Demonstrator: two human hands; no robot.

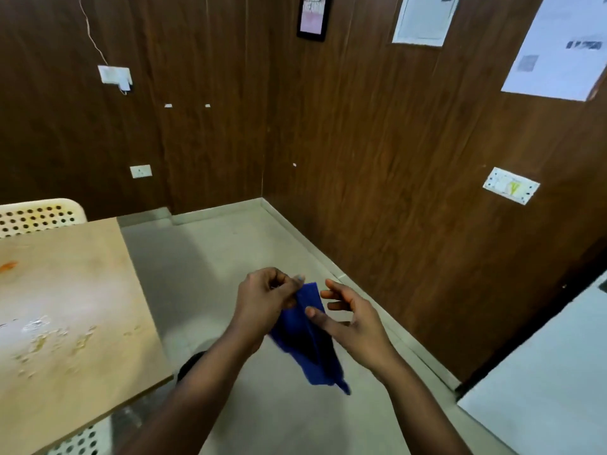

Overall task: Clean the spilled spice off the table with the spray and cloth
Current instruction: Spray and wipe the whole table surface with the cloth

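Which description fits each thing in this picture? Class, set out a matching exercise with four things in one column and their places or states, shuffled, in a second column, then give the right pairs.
Things:
1. dark blue cloth
2. orange spice smear
3. cream perforated plastic chair
4. black-framed poster

Descriptions:
A. hangs on the brown wood-panelled wall
B. stands behind the far edge of the light wooden table
C. pinched at its top by the left hand, hanging over the floor
D. lies on the table near the picture's left edge

Pairs: 1-C, 2-D, 3-B, 4-A
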